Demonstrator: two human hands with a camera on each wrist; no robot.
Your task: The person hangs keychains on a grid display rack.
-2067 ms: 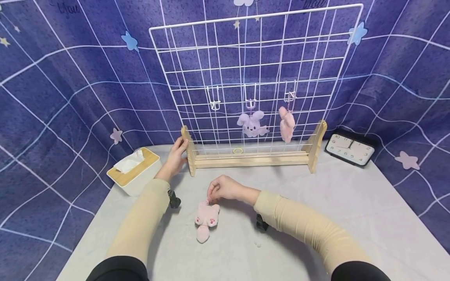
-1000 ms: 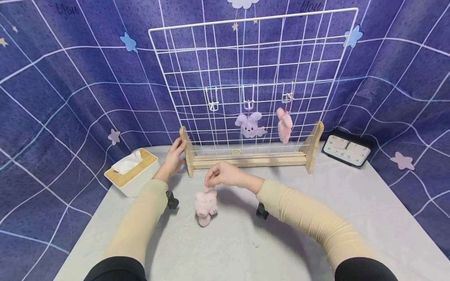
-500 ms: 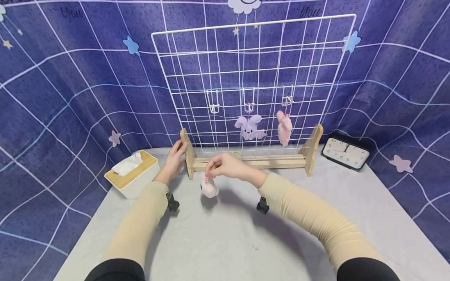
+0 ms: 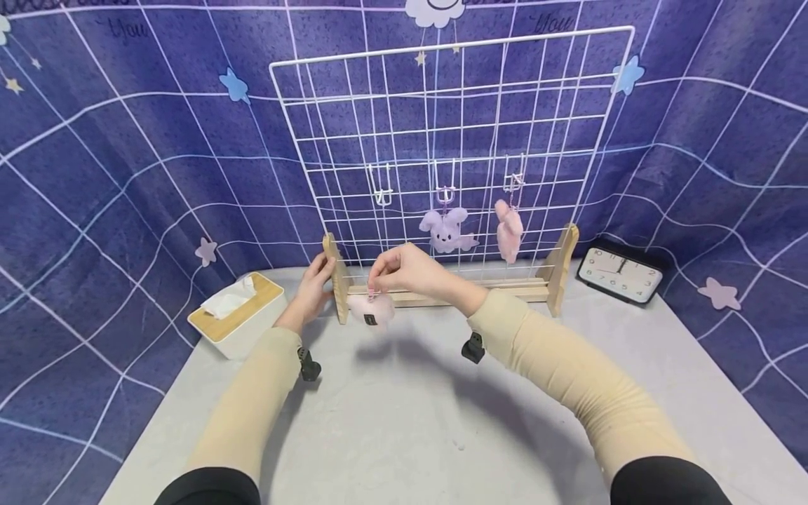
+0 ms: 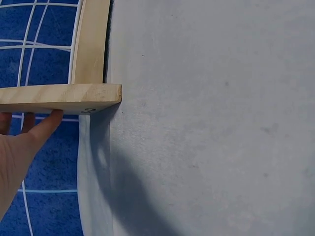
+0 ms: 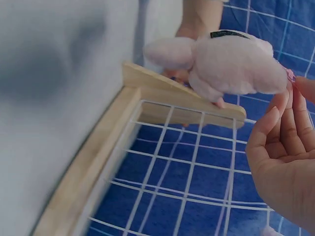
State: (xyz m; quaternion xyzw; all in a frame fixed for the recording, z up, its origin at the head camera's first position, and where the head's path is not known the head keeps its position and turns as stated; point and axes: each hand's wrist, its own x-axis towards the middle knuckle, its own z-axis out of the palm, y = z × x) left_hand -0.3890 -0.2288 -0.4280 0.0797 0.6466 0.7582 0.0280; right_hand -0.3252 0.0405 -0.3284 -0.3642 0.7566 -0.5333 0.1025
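A pink plush keychain [image 4: 372, 311] with a dark label hangs in the air near the rack's left end. My right hand [image 4: 410, 270] pinches the small pink strap [image 6: 290, 75] at its top, and the soft body dangles below the fingers. At the left wooden upright [image 4: 337, 278] of the white grid rack [image 4: 463, 126], my left hand [image 4: 312, 287] holds on from the outer side, its fingertips against the wood [image 5: 93, 93]. The grid carries a bare white hook [image 4: 382, 196] on the left, a purple plush [image 4: 445, 231] in the middle and another pink plush [image 4: 508, 231] to the right.
A tissue box [image 4: 238, 308] stands left of the rack, close to my left forearm. The clock [image 4: 621, 273] is at the right back. A yellow ring lies by the wooden base [image 4: 435, 297]. Tiny white bits [image 4: 458, 445] lie on the pale tabletop [image 4: 379, 421].
My right hand has lifted the pink plush keychain off the tabletop and moved it up toward the rack; the plush has turned so its label shows. My left hand stays on the upright.
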